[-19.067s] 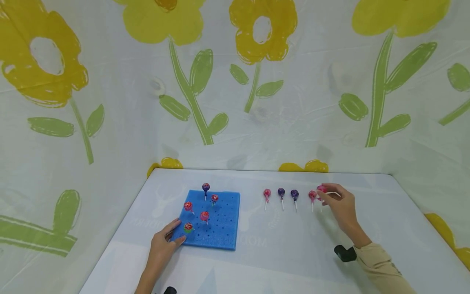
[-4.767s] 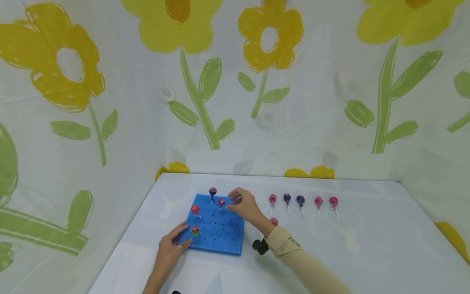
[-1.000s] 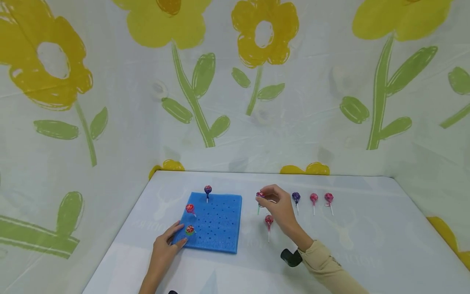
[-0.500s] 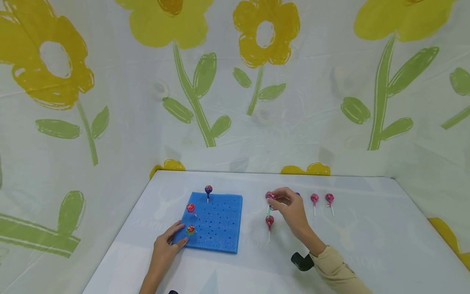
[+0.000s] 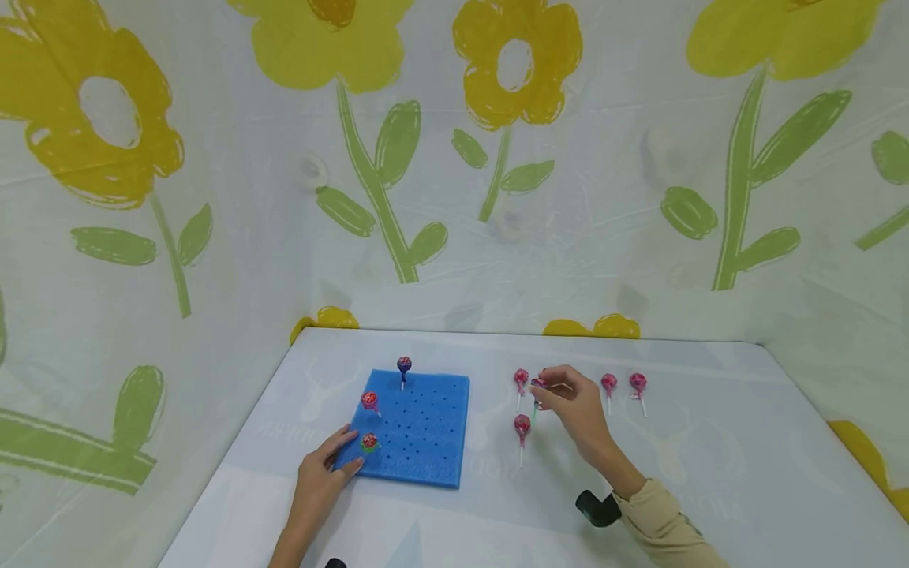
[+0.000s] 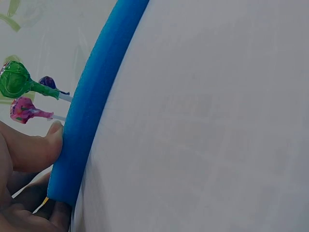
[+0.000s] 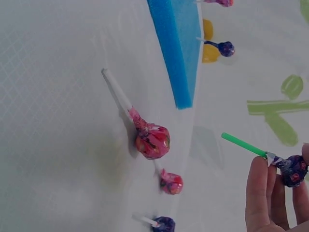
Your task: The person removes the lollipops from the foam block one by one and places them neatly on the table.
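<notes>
My left hand grips the near-left corner of a blue foam board, its thumb pressed on the foam in the left wrist view. Upright in the board stand three lollipops: a purple one, a pink one and a green-wrapped one. My right hand pinches a purple lollipop by its head, the green stick pointing away from the fingers. Below it on the table lie a pink lollipop, another pink lollipop farther back, and a purple lollipop that the hand hides in the head view.
Two more pink lollipops, one and another, lie right of the right hand on the white table. A flower-printed curtain rises behind the table. Black wrist cameras sit on the arms.
Over the last second my right hand carries the purple lollipop rightward, along the row. Since 4.8 seconds ago that lollipop has left the board. The left hand stays put.
</notes>
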Tool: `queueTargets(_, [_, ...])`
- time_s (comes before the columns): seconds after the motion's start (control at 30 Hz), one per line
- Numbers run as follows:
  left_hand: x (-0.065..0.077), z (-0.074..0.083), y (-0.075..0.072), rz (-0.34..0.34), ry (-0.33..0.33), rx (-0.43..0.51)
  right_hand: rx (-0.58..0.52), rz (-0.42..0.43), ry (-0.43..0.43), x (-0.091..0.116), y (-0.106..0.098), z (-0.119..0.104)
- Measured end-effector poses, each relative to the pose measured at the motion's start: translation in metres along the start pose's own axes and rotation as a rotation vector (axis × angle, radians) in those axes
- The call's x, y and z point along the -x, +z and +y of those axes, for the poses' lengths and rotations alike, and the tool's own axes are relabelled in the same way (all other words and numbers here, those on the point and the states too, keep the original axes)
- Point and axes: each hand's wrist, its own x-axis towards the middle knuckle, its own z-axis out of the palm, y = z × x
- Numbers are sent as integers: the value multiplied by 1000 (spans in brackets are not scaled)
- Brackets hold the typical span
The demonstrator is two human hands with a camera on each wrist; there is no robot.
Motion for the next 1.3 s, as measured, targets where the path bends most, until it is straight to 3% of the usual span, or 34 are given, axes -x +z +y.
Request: queueTargets(1.3, [-3, 4, 0, 18, 6, -20, 138, -21, 284, 4, -18, 45])
